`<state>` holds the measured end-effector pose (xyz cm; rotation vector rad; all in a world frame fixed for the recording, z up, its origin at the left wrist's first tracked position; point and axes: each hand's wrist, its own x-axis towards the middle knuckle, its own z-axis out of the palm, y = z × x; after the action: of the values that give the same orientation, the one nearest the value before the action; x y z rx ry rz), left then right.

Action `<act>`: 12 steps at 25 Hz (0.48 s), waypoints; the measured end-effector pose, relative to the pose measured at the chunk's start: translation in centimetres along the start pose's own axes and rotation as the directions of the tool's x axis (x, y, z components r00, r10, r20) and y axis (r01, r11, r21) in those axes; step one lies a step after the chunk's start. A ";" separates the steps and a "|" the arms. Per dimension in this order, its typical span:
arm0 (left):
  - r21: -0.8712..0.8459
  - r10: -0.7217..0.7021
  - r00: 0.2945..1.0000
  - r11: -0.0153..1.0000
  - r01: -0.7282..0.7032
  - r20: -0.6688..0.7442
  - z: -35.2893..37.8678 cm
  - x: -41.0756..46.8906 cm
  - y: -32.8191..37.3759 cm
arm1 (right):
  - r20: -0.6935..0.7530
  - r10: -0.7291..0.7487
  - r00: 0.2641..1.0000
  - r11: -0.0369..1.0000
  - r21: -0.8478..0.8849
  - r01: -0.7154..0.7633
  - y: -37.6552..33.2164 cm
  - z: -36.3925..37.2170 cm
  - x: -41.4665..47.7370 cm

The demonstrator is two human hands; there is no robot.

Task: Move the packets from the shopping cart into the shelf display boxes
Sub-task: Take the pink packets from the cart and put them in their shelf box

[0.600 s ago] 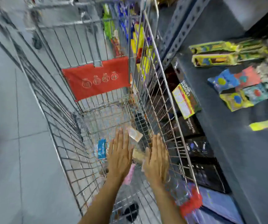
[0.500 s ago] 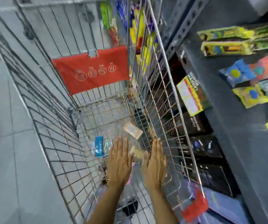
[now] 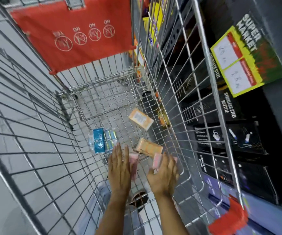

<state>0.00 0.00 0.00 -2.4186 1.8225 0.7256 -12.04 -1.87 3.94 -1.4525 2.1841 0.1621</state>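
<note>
Both my hands are deep inside the wire shopping cart (image 3: 203, 68). My left hand (image 3: 119, 170) lies flat with straight fingers, its thumb side against a pink packet (image 3: 134, 161) on the cart floor. The blurred fingers of my right hand (image 3: 164, 177) curl around a second pink packet (image 3: 157, 161). Just beyond the hands lies an orange packet (image 3: 148, 147), and another orange packet (image 3: 141, 118) sits farther up. A blue packet (image 3: 98, 141) with pale green packets (image 3: 110, 139) beside it lies to the left.
The red child-seat flap (image 3: 75, 36) closes the cart's far end. Right of the cart, dark shelves hold black stainless-steel-bottle boxes (image 3: 228, 107) and a yellow supermarket price tag (image 3: 238, 61). A red corner bumper (image 3: 228, 219) sits near right. Grey floor tiles show on the left.
The view has dropped closer into the cart. Both hands have sunk lower toward the cart floor, and my right hand has curled around a pink packet.
</note>
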 end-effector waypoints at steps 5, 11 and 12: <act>-0.095 -0.045 0.999 0.995 0.044 -0.007 -2.0 0.2 0.4 | 0.091 -0.249 0.964 0.945 -0.193 0.262 0.8 -2.4 1.9; -0.144 -0.046 0.998 0.988 0.052 0.042 -1.3 0.2 -0.6 | 0.486 -0.249 0.838 0.955 0.267 0.129 0.1 -4.5 4.6; -0.149 -0.049 0.998 0.987 0.055 0.044 -1.1 0.2 -0.7 | 0.441 -0.239 0.865 0.966 0.197 0.166 0.1 -4.5 5.1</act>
<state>1.03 -0.27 0.80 -2.5110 1.7422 0.9314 -15.19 -7.75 5.37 -1.3783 1.6128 0.2351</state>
